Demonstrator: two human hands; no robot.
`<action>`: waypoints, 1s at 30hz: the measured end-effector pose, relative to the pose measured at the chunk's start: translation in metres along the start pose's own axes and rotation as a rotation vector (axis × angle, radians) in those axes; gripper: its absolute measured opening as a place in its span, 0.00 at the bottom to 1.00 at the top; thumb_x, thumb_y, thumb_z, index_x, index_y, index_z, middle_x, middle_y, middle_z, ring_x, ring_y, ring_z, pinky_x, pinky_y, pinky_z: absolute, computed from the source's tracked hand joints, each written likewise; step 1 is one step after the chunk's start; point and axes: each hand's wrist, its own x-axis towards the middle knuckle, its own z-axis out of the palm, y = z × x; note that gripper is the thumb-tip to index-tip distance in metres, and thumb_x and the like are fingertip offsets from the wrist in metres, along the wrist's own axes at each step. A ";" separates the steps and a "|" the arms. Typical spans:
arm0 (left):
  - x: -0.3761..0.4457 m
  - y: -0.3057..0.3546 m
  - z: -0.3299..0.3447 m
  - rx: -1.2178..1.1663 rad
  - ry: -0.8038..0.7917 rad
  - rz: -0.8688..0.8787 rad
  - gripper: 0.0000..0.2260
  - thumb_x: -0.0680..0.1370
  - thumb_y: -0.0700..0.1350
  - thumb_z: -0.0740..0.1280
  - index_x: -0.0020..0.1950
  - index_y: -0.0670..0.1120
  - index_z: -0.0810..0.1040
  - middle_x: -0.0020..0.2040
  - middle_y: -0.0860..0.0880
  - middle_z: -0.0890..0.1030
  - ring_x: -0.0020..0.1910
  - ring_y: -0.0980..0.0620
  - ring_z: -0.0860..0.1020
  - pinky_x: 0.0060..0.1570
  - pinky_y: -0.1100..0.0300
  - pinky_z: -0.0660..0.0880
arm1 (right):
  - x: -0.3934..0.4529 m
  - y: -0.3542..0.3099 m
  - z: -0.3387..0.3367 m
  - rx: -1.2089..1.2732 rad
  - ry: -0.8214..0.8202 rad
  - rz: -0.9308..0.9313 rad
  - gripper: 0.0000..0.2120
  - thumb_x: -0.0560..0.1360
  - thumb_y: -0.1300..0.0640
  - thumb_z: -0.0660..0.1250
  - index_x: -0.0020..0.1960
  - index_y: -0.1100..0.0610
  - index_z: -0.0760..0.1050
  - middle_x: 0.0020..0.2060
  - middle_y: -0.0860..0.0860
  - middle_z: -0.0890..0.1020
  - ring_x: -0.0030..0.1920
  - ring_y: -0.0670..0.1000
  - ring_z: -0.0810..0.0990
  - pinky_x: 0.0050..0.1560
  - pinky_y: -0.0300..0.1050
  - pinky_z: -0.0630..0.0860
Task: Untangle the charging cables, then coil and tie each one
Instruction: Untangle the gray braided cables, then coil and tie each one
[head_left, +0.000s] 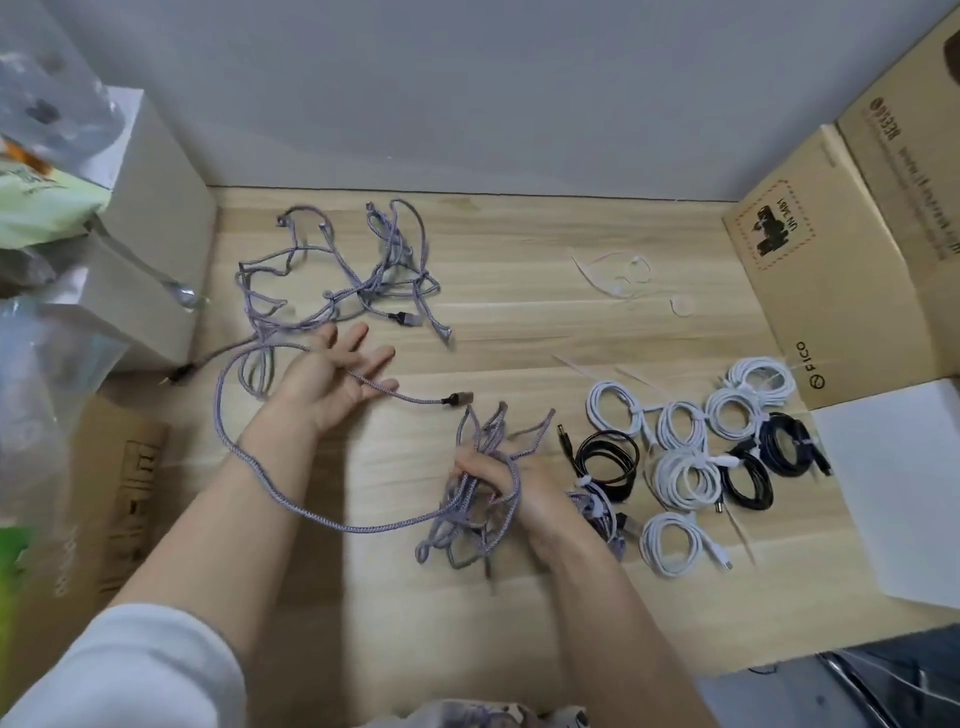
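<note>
Now the right hand (498, 478) is gripping a bunch of loops of the purple cable (291, 499), fingers clamped round it, just left of the tied coils (691, 457) on the worktop (519, 322). The left hand (332, 374) is spreading its fingers apart, a strand running across them. Better to feed slack evenly, keeping loops equal.

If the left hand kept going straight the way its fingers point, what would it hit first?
Probably the tangled purple cable pile at the back of the table: the left hand has its fingers spread toward it, up and slightly right. Its height above the table is unclear, so it might pass over.
</note>
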 end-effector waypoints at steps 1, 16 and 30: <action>0.003 0.003 0.005 -0.011 -0.020 0.027 0.23 0.81 0.34 0.52 0.72 0.55 0.57 0.60 0.50 0.72 0.55 0.42 0.77 0.33 0.47 0.79 | 0.000 -0.001 0.000 0.017 0.004 -0.053 0.08 0.75 0.56 0.68 0.42 0.61 0.78 0.40 0.53 0.81 0.41 0.49 0.79 0.42 0.37 0.74; -0.105 0.018 0.056 0.668 -0.162 0.225 0.29 0.80 0.61 0.43 0.47 0.44 0.77 0.30 0.45 0.82 0.29 0.52 0.81 0.32 0.64 0.78 | 0.009 0.034 0.027 0.119 -0.038 0.079 0.09 0.77 0.69 0.62 0.54 0.58 0.72 0.41 0.51 0.76 0.30 0.37 0.79 0.36 0.28 0.74; -0.141 -0.012 0.065 1.131 0.024 0.855 0.14 0.81 0.37 0.59 0.64 0.44 0.76 0.43 0.50 0.81 0.44 0.50 0.80 0.48 0.61 0.72 | -0.054 -0.037 -0.009 -1.171 -0.130 -0.142 0.29 0.69 0.51 0.75 0.68 0.53 0.71 0.55 0.50 0.79 0.57 0.52 0.77 0.59 0.49 0.73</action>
